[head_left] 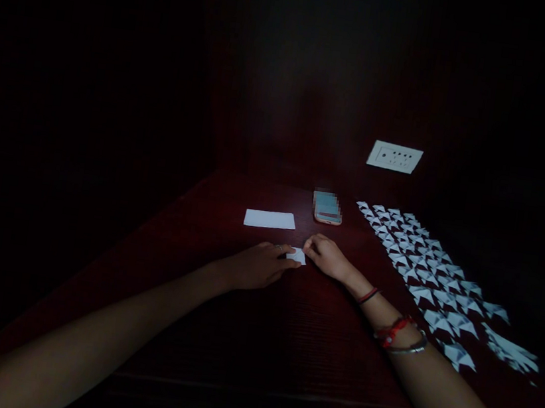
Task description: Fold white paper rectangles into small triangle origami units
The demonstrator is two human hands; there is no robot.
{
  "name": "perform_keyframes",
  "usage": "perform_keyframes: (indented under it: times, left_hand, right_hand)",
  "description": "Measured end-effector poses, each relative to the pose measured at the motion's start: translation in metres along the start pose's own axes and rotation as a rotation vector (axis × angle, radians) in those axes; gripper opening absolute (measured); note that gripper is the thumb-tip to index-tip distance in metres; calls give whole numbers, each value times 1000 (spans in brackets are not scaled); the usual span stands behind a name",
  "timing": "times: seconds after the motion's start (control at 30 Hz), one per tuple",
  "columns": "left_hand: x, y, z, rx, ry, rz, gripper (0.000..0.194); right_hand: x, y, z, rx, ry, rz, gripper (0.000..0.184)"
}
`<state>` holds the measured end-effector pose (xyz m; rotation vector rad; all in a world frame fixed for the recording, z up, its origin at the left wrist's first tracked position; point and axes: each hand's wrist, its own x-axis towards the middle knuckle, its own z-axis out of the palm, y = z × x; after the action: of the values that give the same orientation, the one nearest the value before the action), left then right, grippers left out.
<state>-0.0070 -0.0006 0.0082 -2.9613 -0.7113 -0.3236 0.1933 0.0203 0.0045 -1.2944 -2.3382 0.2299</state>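
Observation:
A small piece of folded white paper point(297, 257) lies on the dark red table in front of me. My left hand point(262, 264) holds it from the left, with fingers at its upper edge and the thumb along its lower edge. From the other side, my right hand point(328, 256) has its fingers curled and pinched at the paper's upper right corner. Bracelets circle my right wrist and forearm. Just beyond my left hand lies a stack of white paper slips point(270, 219).
A phone point(327, 208) with a lit, blurred screen lies behind my right hand. Rows of folded white paper shapes point(416, 256) cover the table's right side, beside a bunch of narrow paper pieces point(509, 349). A socket plate point(394, 157) is on the back wall. The surroundings are dark.

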Motion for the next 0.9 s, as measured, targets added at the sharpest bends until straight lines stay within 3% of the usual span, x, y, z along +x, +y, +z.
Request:
perform_keyframes:
  times: [0.4, 0.53, 0.7, 0.9]
  left_hand:
    - [-2, -4, -4, -70, 16, 16, 33]
    - [-1, -4, -6, -92, 14, 19, 31]
    - [-1, -2, -10, -119, 6, 16, 31]
    - [-1, -6, -9, -154, 4, 2, 32]
  right_hand:
    - [-6, -10, -16, 120, -16, -181, 8]
    - [-8, -11, -18, 189, -65, -168, 10]
    - [-8, -12, -17, 253, 19, -133, 12]
    - [-9, -11, -16, 177, -5, -139, 9]
